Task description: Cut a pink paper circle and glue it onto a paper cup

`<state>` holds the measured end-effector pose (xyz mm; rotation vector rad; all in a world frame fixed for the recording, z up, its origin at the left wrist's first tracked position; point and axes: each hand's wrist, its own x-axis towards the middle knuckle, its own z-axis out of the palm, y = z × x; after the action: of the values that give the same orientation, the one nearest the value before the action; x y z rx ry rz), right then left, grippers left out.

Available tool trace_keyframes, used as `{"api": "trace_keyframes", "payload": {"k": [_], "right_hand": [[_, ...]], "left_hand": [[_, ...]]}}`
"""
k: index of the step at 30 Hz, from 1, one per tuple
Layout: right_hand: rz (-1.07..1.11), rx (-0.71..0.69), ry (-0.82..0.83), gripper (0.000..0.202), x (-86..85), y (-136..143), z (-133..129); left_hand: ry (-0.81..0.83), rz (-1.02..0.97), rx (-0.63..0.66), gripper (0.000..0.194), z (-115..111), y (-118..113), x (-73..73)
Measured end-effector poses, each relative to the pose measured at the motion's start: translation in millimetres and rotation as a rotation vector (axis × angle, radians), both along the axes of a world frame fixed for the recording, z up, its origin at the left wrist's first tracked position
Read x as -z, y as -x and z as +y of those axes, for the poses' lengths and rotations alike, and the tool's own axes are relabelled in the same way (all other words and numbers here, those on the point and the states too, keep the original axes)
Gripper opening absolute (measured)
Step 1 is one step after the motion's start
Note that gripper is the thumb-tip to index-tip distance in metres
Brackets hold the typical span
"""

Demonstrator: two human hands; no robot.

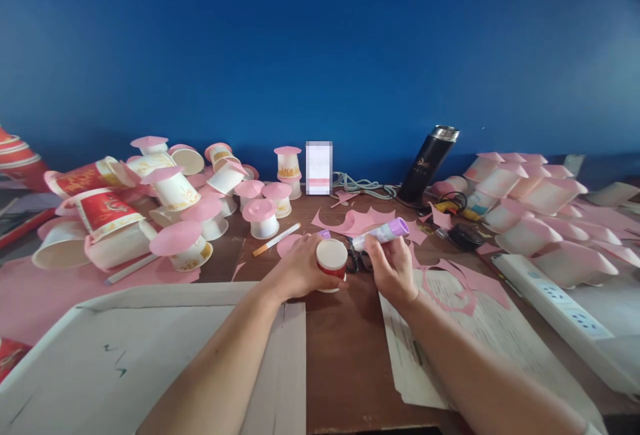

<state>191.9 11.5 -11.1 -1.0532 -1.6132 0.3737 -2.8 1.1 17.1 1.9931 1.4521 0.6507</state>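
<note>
Near the middle of the brown table, my left hand is wrapped round a red and white paper cup, its white base facing up. A purple glue stick with a pale label is gripped in my right hand, tilted, just right of the cup. Dark scissors lie partly hidden between the hands. A pink paper circle and a small purple cap are beside my left fingers. Cut pink paper scraps lie beyond my right hand.
Many cups topped with pink paper crowd the left; pink-topped white pieces fill the right. A black flask leans by the blue wall. A power strip, printed sheets, a white board and a marker lie around.
</note>
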Motion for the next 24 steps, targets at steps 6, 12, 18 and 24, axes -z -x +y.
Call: {"api": "trace_keyframes", "payload": {"k": [6, 12, 18, 24], "right_hand": [[-0.081, -0.214, -0.077, 0.007, -15.3, 6.1, -14.5], [-0.109, -0.137, -0.061, 0.008, -10.5, 8.0, -9.3], [0.010, 0.048, 0.060, 0.016, 4.3, 3.0, 4.4], [0.050, -0.155, 0.027, 0.014, -4.8, 3.8, -5.7]], "left_hand": [[-0.053, 0.029, 0.015, 0.047, 0.8, -2.7, -0.2], [0.129, -0.092, 0.174, 0.044, 3.5, 5.1, -6.0], [0.074, -0.046, 0.059, 0.055, 2.9, 5.7, -0.8], [0.040, 0.006, 0.021, 0.055, 0.4, -1.0, 0.7]]}}
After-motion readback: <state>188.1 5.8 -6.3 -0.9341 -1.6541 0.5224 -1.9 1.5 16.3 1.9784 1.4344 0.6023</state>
